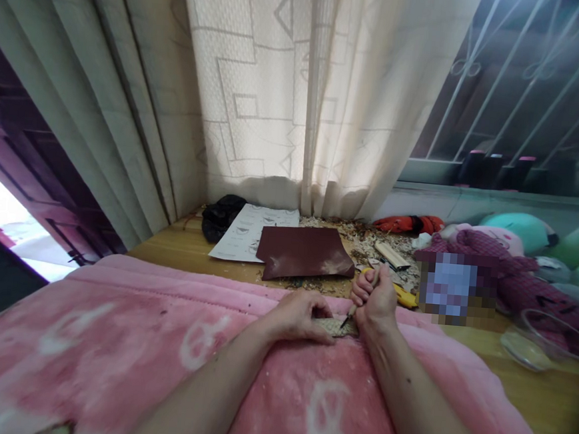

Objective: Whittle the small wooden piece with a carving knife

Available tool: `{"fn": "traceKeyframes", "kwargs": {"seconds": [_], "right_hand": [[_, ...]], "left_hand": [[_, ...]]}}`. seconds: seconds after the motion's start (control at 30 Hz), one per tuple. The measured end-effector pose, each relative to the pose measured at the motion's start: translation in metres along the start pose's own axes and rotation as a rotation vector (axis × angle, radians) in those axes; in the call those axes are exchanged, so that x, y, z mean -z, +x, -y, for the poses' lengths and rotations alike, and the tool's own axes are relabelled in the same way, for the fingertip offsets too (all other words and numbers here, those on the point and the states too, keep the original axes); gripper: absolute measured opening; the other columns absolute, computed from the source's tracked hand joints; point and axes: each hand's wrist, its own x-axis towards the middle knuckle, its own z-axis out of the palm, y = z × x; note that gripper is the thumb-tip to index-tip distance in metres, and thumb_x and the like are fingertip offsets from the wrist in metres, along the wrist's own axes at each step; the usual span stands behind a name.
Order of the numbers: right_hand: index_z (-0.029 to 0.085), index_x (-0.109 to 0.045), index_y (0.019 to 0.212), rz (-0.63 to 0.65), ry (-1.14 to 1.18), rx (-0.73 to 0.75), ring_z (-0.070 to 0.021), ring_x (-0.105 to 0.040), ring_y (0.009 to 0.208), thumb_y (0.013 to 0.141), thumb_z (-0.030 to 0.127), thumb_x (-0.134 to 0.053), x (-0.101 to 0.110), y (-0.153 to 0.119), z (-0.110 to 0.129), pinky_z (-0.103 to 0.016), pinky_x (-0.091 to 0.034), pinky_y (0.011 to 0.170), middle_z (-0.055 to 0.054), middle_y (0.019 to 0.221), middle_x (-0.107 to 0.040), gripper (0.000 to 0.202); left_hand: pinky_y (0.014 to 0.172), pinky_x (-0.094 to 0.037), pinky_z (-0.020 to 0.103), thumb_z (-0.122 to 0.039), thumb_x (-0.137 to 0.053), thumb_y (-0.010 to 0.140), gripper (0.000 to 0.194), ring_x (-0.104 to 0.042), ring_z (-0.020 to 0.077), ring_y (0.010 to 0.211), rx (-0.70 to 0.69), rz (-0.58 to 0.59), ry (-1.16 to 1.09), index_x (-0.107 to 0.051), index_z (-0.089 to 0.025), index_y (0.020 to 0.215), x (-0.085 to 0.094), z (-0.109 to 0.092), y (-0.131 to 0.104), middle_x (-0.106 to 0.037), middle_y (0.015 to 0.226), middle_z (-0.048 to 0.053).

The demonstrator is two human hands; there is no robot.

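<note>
My left hand (298,314) is closed on one end of a small, pale wooden piece (332,326) with a textured, carved-looking surface, low over a pink blanket (199,350). In a fist, my right hand (377,303) grips a carving tool (350,313) with a light handle. Its dark, thin tip points down and meets the top of the wooden piece. The fingers hide part of the handle, and the left hand covers one end of the wood.
Wood shavings (363,236) litter the wooden table beyond the blanket. Nearby lie a dark brown sheet (307,250), a white printed sheet (240,236), a black plastic bag (222,215), a pale wood block (391,255) and a yellow-handled tool (405,296). Plush toys (509,261) and a clear plastic tub (530,346) are right.
</note>
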Motion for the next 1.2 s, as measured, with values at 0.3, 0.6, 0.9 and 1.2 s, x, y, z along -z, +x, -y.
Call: {"fn": "traceKeyframes", "kwargs": {"seconds": [0.3, 0.6, 0.9, 1.2], "right_hand": [[0.02, -0.03, 0.054, -0.006, 0.058, 0.024, -0.0045, -0.014, 0.028, 0.076, 0.054, -0.04, 0.003, 0.001, 0.006, -0.017, -0.011, 0.026, 0.009, 0.038, -0.021, 0.042], [0.02, -0.029, 0.053, 0.061, 0.139, 0.056, -0.0051, -0.015, 0.029, 0.079, 0.051, -0.036, 0.014, 0.009, 0.021, -0.017, -0.014, 0.027, 0.008, 0.039, -0.021, 0.041], [0.018, -0.032, 0.053, 0.077, 0.16, -0.205, -0.004, -0.014, 0.028, 0.082, 0.041, -0.035, 0.005, 0.006, 0.016, -0.015, -0.012, 0.026, 0.009, 0.038, -0.02, 0.037], [0.018, -0.034, 0.054, 0.14, 0.129, -0.282, -0.0036, -0.014, 0.027, 0.081, 0.041, -0.038, 0.004, 0.005, 0.012, -0.013, -0.012, 0.025, 0.009, 0.037, -0.022, 0.036]], "left_hand": [[0.05, -0.026, 0.018, -0.031, -0.064, 0.059, 0.02, -0.047, 0.0094, 0.058, 0.024, -0.103, 0.068, -0.061, -0.014, 0.07, -0.008, -0.009, -0.001, -0.057, 0.064, -0.003], [0.05, -0.029, 0.019, -0.037, -0.06, 0.063, 0.029, -0.044, 0.0098, 0.057, 0.132, -0.213, -0.144, -0.06, -0.012, 0.076, -0.011, -0.008, 0.002, -0.056, 0.065, 0.001], [0.052, -0.031, 0.018, -0.026, -0.072, 0.052, 0.063, -0.042, 0.0073, 0.056, 0.169, -0.239, -0.59, -0.05, -0.011, 0.109, -0.009, -0.008, 0.005, -0.049, 0.063, -0.003], [0.045, -0.033, 0.016, -0.021, -0.072, 0.053, 0.072, -0.041, 0.0047, 0.049, 0.119, -0.172, -0.733, -0.036, -0.015, 0.116, -0.014, -0.009, 0.003, -0.047, 0.064, -0.005]]}}
